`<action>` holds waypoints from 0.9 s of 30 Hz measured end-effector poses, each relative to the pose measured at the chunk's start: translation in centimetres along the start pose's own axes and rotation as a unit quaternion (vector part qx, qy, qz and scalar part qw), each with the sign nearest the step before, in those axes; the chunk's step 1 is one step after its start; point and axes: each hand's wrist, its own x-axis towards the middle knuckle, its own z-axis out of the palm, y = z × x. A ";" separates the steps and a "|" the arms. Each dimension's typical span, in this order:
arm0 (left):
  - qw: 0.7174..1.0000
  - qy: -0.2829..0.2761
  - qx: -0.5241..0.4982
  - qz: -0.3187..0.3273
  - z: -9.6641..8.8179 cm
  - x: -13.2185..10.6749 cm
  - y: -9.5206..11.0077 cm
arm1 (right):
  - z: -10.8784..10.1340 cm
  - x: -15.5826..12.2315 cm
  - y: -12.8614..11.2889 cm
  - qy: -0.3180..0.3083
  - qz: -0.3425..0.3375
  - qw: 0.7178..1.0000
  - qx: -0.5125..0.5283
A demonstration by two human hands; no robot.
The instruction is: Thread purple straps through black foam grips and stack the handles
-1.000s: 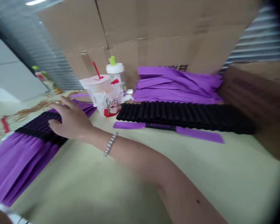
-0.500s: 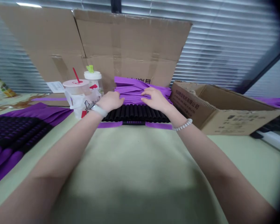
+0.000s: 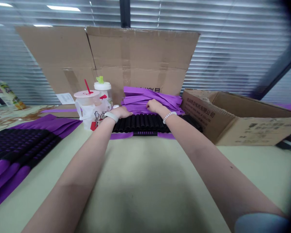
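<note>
A pile of flat purple strips [image 3: 150,97] lies against the cardboard at the back. Along its front runs a row of black ribbed tube-like pieces [image 3: 140,121]. My left hand [image 3: 121,112] rests at the left end of the row, its fingers stretched out and partly hidden, holding nothing that I can see. Over the middle of the pile, my right hand [image 3: 155,106] has its fingers curled closed against the purple strips; the fingertips are hidden. In front of the row lies a single purple strip with a black middle section [image 3: 145,133].
More purple-and-black strips [image 3: 24,139] are stacked at the left. Near my left hand stand a bagged cup with a red straw [image 3: 87,100] and a white-lidded bottle [image 3: 103,86]. An open cardboard box [image 3: 247,129] is at the right. Upright cardboard [image 3: 140,51] stands behind.
My right hand has gone from spread fingers to curled ones on the purple strips. My left hand has flattened at the row's end. The whole view has shifted slightly.
</note>
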 end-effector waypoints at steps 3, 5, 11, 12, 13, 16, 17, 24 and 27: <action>1.000 0.011 -0.006 0.002 -0.6 0.2 -0.1 | 0.4 1.1 -0.9 -0.031 -0.007 0.999 -0.027; 1.000 0.026 -0.012 0.004 -1.0 0.2 0.0 | 0.7 1.7 -1.6 -0.041 -0.003 0.998 -0.044; 0.991 0.118 -0.055 0.031 -1.8 -0.2 0.4 | 1.5 2.5 -3.0 0.002 0.027 0.998 -0.049; 0.988 0.139 -0.064 0.034 -1.9 -0.3 0.5 | 1.4 2.6 -3.0 0.020 0.032 0.998 -0.041; 0.983 0.162 -0.073 0.036 -2.0 -0.5 0.6 | 1.1 2.5 -3.0 0.043 0.039 0.998 -0.032; 0.965 0.241 -0.097 0.043 -2.0 -1.3 1.2 | -1.1 2.2 -2.4 0.138 0.057 0.989 0.006; 0.955 0.274 -0.102 0.044 -1.9 -1.6 1.5 | -2.3 2.0 -2.1 0.176 0.059 0.982 0.021; 0.828 0.504 -0.172 0.174 -3.3 -3.6 4.2 | -12.2 -3.3 -2.3 0.433 -0.025 0.881 0.188; 0.795 0.494 -0.235 0.262 -4.8 -5.3 5.5 | -15.0 -8.5 -4.2 0.481 -0.089 0.832 0.264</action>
